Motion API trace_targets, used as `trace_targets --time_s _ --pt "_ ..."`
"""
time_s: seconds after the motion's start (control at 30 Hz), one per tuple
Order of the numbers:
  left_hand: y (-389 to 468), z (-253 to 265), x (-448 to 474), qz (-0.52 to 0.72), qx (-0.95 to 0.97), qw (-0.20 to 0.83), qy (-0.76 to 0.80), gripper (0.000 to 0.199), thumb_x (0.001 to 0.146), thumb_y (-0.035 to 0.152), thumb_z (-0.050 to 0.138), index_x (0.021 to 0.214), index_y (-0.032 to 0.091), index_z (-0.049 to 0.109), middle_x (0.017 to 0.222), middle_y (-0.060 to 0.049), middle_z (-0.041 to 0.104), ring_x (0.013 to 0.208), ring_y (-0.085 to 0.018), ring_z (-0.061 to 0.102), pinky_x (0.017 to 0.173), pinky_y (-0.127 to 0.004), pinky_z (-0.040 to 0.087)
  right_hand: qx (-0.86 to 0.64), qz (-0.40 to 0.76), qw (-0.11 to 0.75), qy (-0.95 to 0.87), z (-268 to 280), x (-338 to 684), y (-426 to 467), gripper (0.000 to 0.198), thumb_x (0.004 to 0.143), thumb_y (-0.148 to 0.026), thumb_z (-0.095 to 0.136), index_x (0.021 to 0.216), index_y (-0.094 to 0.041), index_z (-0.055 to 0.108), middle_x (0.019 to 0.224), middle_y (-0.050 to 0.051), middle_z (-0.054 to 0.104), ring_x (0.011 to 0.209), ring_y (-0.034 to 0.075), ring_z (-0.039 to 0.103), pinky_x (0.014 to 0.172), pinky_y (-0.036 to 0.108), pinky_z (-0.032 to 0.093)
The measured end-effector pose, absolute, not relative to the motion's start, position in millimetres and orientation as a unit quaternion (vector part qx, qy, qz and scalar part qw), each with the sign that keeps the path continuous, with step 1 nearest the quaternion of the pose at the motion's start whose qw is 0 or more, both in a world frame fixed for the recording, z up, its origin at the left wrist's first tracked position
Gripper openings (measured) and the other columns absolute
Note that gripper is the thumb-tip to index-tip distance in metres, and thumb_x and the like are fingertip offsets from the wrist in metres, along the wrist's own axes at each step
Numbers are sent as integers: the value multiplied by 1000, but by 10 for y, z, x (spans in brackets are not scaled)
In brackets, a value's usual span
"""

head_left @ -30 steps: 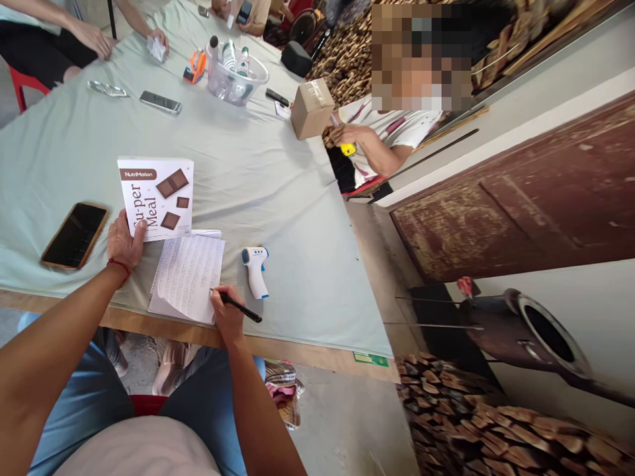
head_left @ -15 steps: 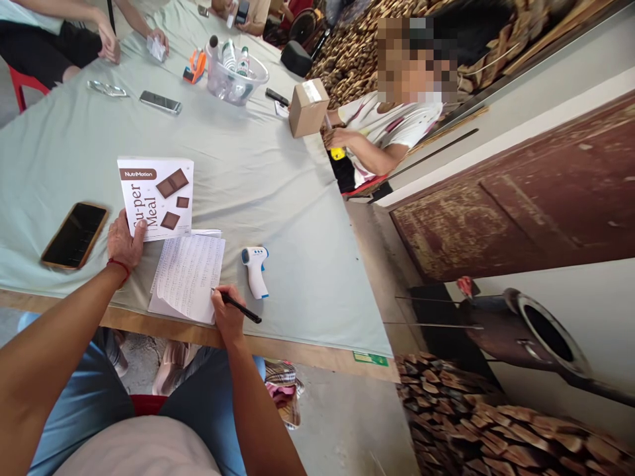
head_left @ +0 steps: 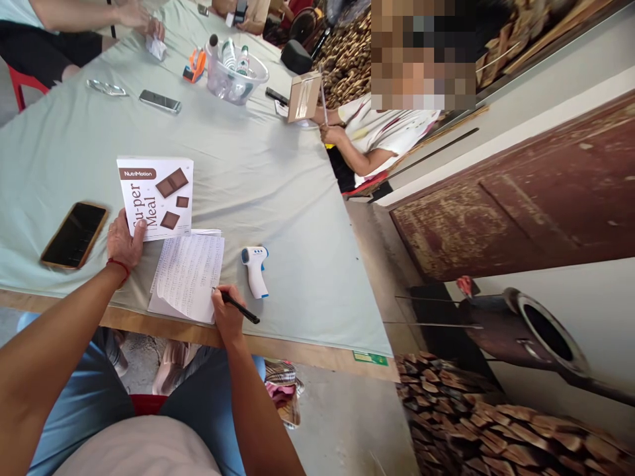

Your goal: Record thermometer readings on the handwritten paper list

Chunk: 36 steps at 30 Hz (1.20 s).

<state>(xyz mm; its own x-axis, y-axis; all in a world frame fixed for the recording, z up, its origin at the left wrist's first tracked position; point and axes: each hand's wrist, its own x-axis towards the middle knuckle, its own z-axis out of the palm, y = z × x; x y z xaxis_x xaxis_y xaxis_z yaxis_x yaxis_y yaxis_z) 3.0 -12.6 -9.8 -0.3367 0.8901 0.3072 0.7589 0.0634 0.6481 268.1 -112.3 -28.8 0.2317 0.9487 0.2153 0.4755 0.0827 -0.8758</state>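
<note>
My left hand (head_left: 126, 239) is closed on the lower left corner of a white box (head_left: 169, 198) printed "NutriMotion Su-per Meal", its thumb lying over the front. Just below the box are handwritten sheets of paper (head_left: 191, 274), their lower left corner curling up. A black pen (head_left: 241, 309) is gripped in my right hand (head_left: 228, 314), which rests at the right edge of the sheets with the pen tip by the writing. To the right of the paper lies a white and blue infrared thermometer (head_left: 256, 272). A dark phone in a brown case (head_left: 74, 235) lies left of my left hand.
Across the cloth-covered table (head_left: 307, 264), a person in a white patterned shirt holds a cardboard box (head_left: 303, 98). A clear basket of bottles (head_left: 237, 84), an orange tape dispenser (head_left: 195, 66) and another phone (head_left: 160, 101) stand farther back. Another person's hands (head_left: 141, 18) are at the upper left.
Across the table, the person has tilted the cardboard box and shifted it slightly left. The hands at the upper left have come together over a small clear packet. My own hands look nearly still.
</note>
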Motion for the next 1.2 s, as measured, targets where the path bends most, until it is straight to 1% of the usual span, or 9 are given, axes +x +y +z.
trace_targets --time_s 0.2,0.57,0.87,1.2 --pt "-127 -97 36 381 570 88 723 70 93 64 29 136 13 48 117 -20 62 115 -37 55 102 -52 40 -637 249 465 -561 -289 2677 -1124 20 81 -39 47 69 -24 52 61 -1 57 61 18 52 61 30 44" --pt "-123 -102 28 390 565 95 721 66 92 65 31 135 17 49 118 -18 62 117 -37 55 104 -53 40 -635 250 462 -567 -290 2683 -1121 20 81 -39 47 69 -24 52 60 -2 56 61 18 52 63 31 44" --pt "-131 -80 39 387 570 94 719 66 93 65 28 133 17 49 117 -19 62 116 -36 55 104 -53 40 -627 257 471 -565 -269 2677 -1126 21 82 -40 47 69 -24 52 60 -2 55 61 17 52 61 30 44" --pt "-132 -72 44 381 571 91 721 68 93 63 28 134 14 49 115 -20 62 114 -38 55 102 -54 40 -632 256 463 -566 -280 2685 -1121 20 79 -39 47 67 -24 50 58 -3 54 59 17 50 60 29 43"
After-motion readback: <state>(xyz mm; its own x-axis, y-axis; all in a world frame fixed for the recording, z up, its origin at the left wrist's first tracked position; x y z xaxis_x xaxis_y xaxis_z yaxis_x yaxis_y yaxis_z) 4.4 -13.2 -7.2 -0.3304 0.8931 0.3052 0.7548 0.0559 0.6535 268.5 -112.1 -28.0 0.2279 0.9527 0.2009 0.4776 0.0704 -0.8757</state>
